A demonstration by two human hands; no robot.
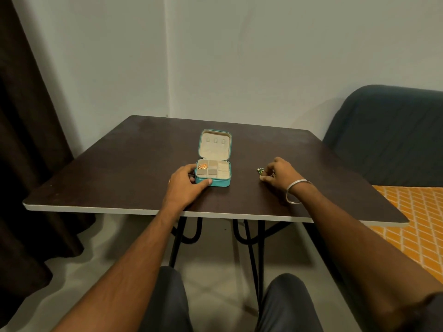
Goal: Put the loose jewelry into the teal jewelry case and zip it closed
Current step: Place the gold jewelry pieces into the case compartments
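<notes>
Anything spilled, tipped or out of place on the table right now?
Nothing stands out. The teal case sits flat and open, steadied by the left hand; the right hand is at the small green jewelry still loose on the table.

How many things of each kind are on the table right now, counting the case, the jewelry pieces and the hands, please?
Teal jewelry case, lid open: 1
Gold jewelry piece in the case's back-left compartment: 1
Green jewelry piece loose on the table: 1
Hands: 2, left hand at the case, right hand at the green piece
Total: 5
</notes>
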